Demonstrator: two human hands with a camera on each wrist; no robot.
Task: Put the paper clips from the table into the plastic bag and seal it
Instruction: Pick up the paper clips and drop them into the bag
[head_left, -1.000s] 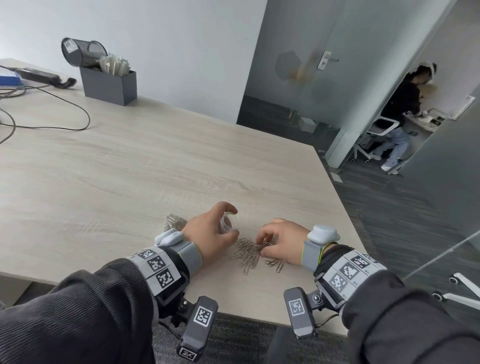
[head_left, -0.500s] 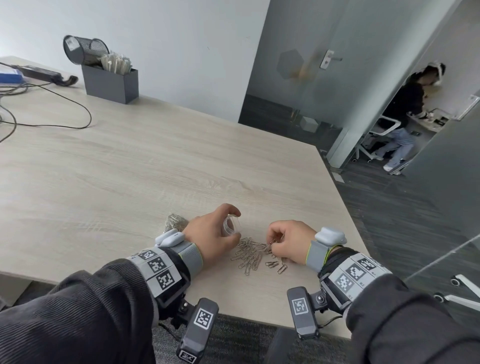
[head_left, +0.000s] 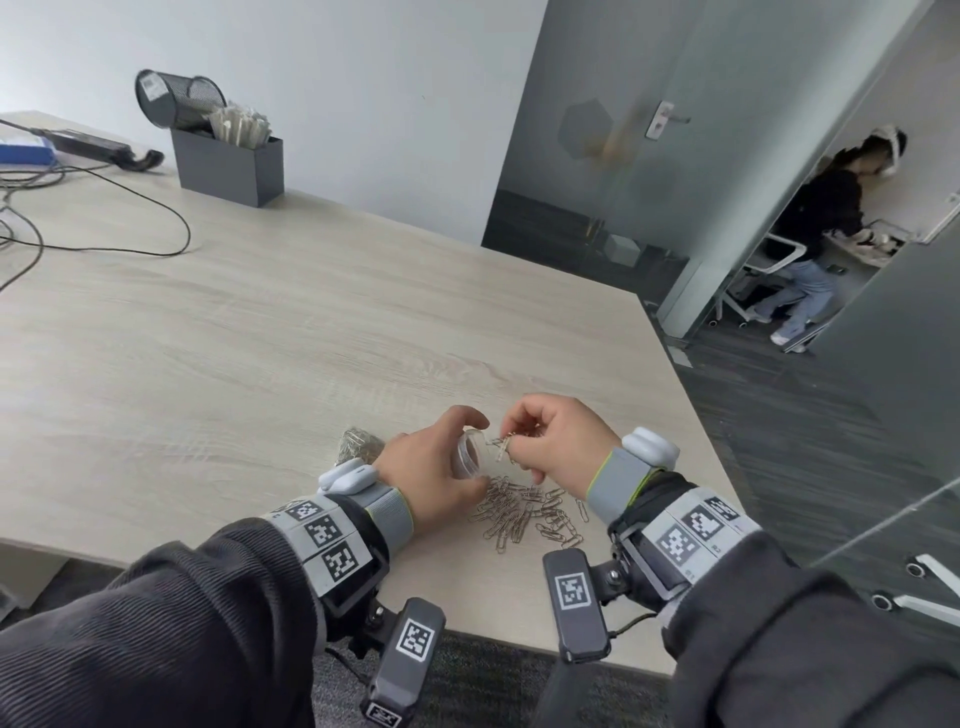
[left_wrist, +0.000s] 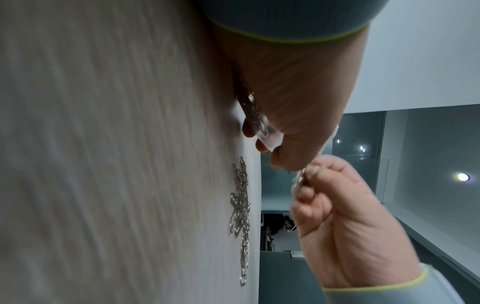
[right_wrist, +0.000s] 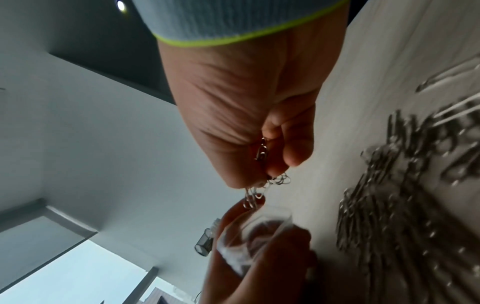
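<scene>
Now left hand (head_left: 436, 467) grips open plastic bag (head_left: 470, 453); right hand (head_left: 558, 441) pinches paper clips (head_left: 500, 446).

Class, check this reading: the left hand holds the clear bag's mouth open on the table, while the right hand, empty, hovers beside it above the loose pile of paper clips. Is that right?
Not quite. The right hand is not empty: it pinches a small bunch of paper clips at the mouth of the plastic bag, as the right wrist view shows. The left hand does hold the bag open, with the loose pile below.

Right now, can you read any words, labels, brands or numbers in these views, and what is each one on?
No readable words, brands or numbers in any view.
Square coded markers on the wrist bands and wrist camera housings: patterns only.
Pale label on the mesh pen cup: too small and blurred.
</scene>
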